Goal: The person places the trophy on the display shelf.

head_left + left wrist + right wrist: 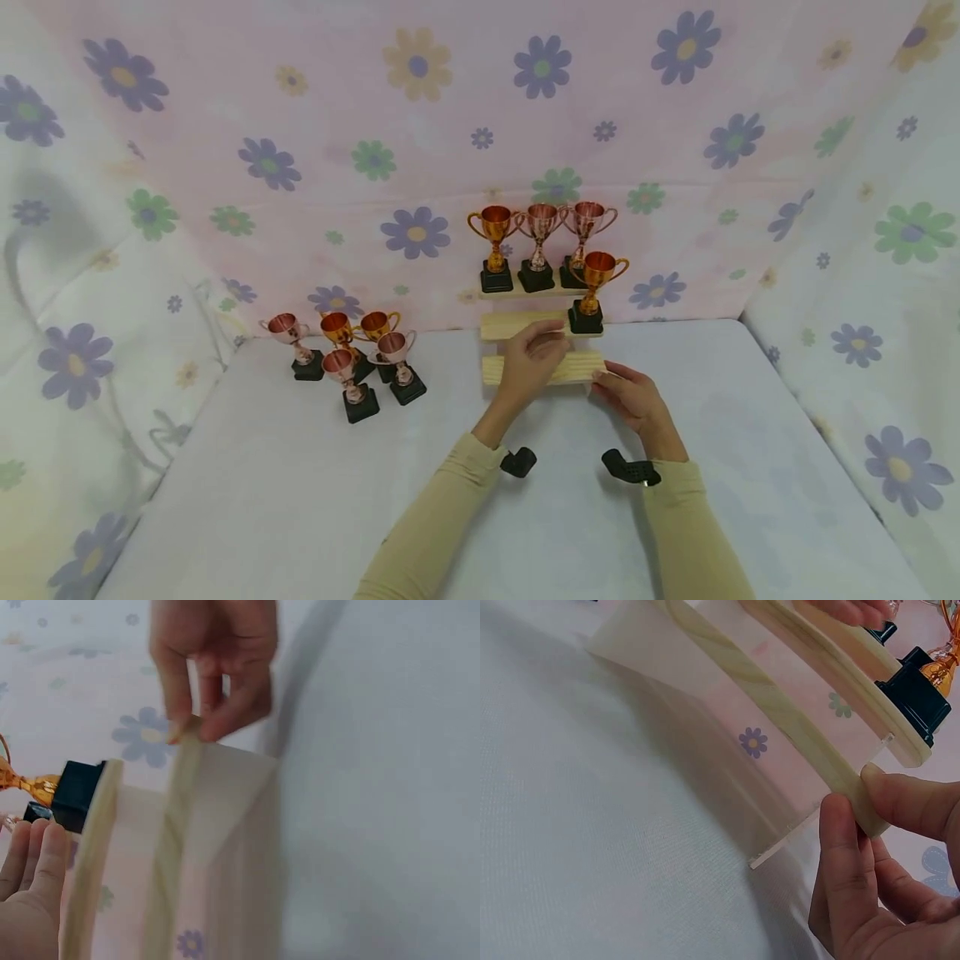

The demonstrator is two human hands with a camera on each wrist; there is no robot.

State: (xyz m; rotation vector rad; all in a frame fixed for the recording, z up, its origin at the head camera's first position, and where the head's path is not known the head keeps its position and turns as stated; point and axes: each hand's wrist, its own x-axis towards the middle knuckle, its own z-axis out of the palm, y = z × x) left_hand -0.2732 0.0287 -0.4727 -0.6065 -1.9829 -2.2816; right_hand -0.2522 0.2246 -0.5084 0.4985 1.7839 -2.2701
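While the right hand (637,400) pinches the stepped rack's (543,368) lowest wooden step at its right end, left hand (531,360) rests flat on it — fingers relaxed — near the table's back edge.

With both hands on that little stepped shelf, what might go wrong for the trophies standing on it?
The right hand pinches the end of the lowest wooden step, and the left hand rests on the stand. A jolt might tip the gold trophy on the middle step, near the edge. The three trophies on the top step stand close together, so one could topple the rest.
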